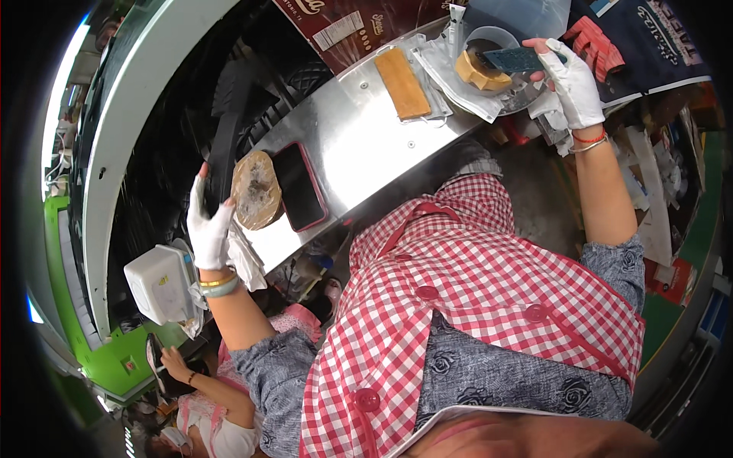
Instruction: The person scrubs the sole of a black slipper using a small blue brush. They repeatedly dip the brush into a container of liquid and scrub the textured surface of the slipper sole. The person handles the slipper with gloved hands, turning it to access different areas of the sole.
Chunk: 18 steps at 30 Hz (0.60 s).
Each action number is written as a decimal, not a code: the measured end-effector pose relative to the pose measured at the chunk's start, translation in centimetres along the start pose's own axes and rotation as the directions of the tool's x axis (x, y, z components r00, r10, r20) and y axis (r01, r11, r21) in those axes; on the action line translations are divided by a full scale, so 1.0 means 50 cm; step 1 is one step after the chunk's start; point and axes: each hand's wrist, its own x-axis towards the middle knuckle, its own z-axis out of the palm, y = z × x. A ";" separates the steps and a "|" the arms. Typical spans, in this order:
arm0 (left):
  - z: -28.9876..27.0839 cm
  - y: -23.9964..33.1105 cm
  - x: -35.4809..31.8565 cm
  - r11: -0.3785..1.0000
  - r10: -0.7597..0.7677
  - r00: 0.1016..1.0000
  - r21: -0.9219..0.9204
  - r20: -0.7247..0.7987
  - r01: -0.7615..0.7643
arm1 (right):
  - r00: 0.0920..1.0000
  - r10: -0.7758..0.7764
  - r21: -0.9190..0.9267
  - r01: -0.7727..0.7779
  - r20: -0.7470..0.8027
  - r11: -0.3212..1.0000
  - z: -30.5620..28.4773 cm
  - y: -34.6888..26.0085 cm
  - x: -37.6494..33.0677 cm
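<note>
My left hand [210,233], in a white glove with bare fingertips, is at the left end of a metal bench [359,153]. Its thumb and index finger are apart, beside a round brown piece covered in clear film [257,191]. Dark material lies behind those fingers, and I cannot make out its shape. At the far right my gloved right hand [571,84] grips one end of a flat dark teal piece with a textured face [515,60]. The piece's other end reaches over a clear tub [492,46] with a yellow sponge-like block [481,72] in it.
A phone with a red edge [300,187] and an orange-tan slab [402,82] lie on the bench. Black items [267,84] fill the space behind it. A white box [160,284] stands at left. Another person's arm [221,393] shows at lower left. Red cloth [595,47] lies far right.
</note>
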 end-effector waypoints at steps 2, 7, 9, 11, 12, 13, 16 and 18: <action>0.017 0.013 -0.028 0.959 -0.027 0.997 -0.281 0.065 0.045 | 1.000 0.001 -0.047 -0.001 -0.009 0.999 -0.002 0.002 0.002; 0.135 0.017 -0.064 0.688 -0.012 0.973 -0.704 0.231 0.176 | 1.000 -0.006 -0.024 0.005 -0.011 1.000 0.000 -0.003 0.012; 0.194 0.021 -0.069 0.483 0.004 0.958 -0.839 0.288 0.250 | 0.998 -0.048 -0.042 0.046 -0.030 0.998 0.006 -0.005 0.013; 0.257 0.025 -0.068 0.200 0.002 0.938 -0.919 0.346 0.339 | 0.998 -0.059 -0.032 0.058 -0.036 0.998 0.008 -0.008 0.016; 0.284 0.028 -0.068 0.150 0.025 0.932 -0.923 0.362 0.355 | 0.999 -0.028 -0.052 0.026 -0.027 0.998 0.007 -0.009 0.016; 0.309 0.031 -0.067 0.089 0.039 0.920 -0.919 0.389 0.385 | 1.000 -0.030 -0.056 0.030 -0.002 0.998 0.005 -0.011 0.017; 0.367 0.036 -0.067 -0.060 0.090 0.874 -0.874 0.477 0.483 | 0.998 -0.055 -0.055 0.053 -0.041 0.997 0.005 -0.010 0.019; 0.392 0.038 -0.068 -0.045 0.100 0.833 -0.834 0.544 0.550 | 0.997 -0.066 -0.057 0.063 -0.051 0.996 0.006 -0.007 0.021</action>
